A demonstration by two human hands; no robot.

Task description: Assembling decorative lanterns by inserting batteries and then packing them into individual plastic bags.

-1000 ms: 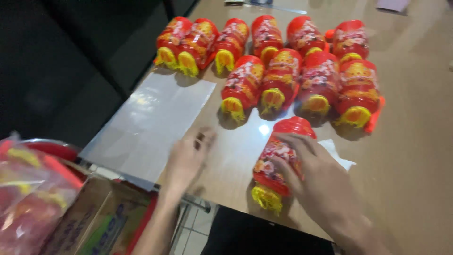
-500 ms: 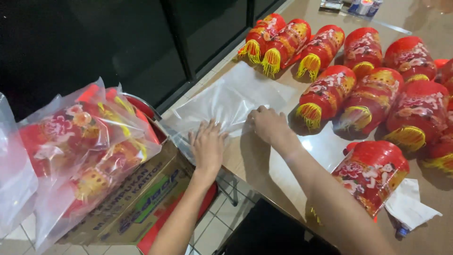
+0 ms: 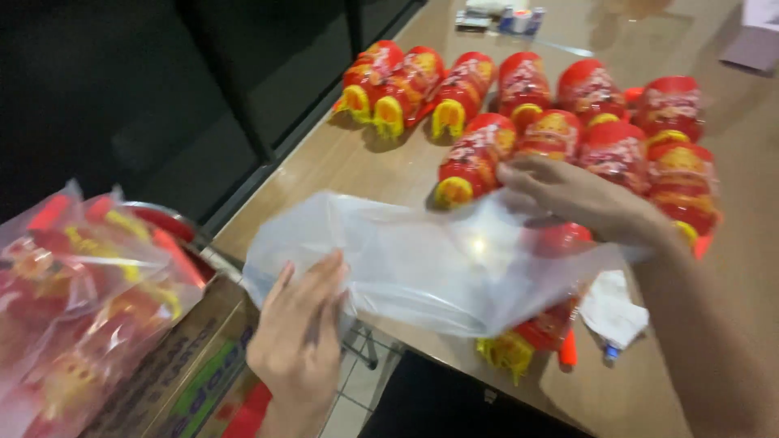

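Two hands: both gripping one clear plastic bag, held up off the table edge at centre frame.
Left hand: lower centre, fingers loosely curled, pinching the bag's left end; thumb hidden behind the film.
Right hand: right of centre, fingers closed on the bag's upper right edge, just in front of the nearest lantern row.
Bag state: limp and crumpled, seemingly empty; mouth not clearly spread, opening side hard to tell.
Next lantern: red with yellow tassel, lying on the table near the lower edge, partly veiled behind the bag; not yet inside.
Lantern rows: about a dozen red-and-yellow lanterns, unbagged, laid side by side across the upper centre and upper right of the table.
Bagged lanterns: several already in clear bags, piled at lower left above a cardboard box.
Progress, as judged: a few pieces packed; most of the batch left; present bag at the opening stage.
Other items: crumpled white paper beside the near lantern, right of centre; small objects at top edge too blurred to name.
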